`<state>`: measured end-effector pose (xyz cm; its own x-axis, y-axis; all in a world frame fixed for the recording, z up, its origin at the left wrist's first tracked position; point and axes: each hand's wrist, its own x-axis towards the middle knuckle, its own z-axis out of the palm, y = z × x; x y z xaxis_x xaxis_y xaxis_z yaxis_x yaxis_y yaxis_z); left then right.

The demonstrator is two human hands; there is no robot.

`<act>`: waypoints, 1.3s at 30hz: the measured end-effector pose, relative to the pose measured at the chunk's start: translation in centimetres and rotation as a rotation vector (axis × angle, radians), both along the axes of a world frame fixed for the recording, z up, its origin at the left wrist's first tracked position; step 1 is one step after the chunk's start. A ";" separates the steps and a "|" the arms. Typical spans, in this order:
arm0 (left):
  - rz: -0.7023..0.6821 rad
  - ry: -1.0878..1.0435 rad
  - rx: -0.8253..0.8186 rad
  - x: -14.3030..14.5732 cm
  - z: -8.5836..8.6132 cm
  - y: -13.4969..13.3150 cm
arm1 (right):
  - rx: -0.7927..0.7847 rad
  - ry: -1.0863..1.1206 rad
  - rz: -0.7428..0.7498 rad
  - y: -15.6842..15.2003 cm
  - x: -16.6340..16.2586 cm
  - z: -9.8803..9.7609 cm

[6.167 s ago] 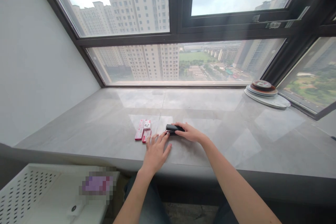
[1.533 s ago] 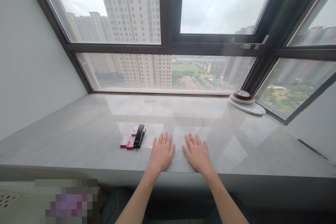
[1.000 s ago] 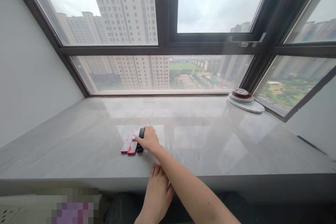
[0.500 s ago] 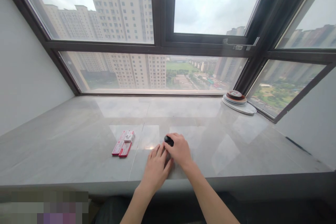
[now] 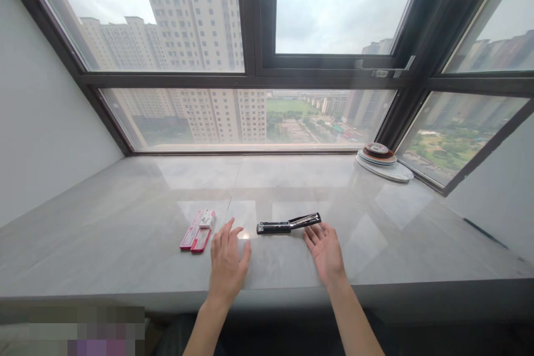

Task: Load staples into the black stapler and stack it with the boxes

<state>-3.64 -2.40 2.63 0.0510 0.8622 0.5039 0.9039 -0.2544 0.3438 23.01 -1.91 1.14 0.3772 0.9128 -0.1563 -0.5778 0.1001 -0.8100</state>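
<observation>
Fingers (image 5: pixel 226 235) spread on left hand (image 5: pixel 226 268), slightly parted on right hand (image 5: pixel 327 254) beside 1 opened black stapler (image 5: pixel 274 228).

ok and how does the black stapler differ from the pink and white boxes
The stapler is black with bare metal showing, while the boxes are pink and white. The stapler is one long thing, opened out with a slight bend midway; the boxes are short blocks clustered together. The stapler's end is close by the right hand, whereas the boxes lie left of the left hand. Both are on the gray ledge.
</observation>
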 end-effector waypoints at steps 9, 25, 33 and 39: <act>0.156 0.075 -0.093 -3.6 -0.8 -2.5 | -0.198 -0.760 0.330 -4.2 0.0 -0.7; -0.312 -0.206 -0.209 -0.4 0.1 0.3 | -0.149 -1.079 0.458 -3.6 -1.8 1.3; -0.487 -0.280 -0.286 3.8 0.7 -0.2 | -0.094 -1.168 0.447 -1.7 -2.5 0.1; -0.530 -0.215 -0.334 1.3 1.8 -1.1 | -0.122 -1.140 0.444 -1.7 -2.2 -0.2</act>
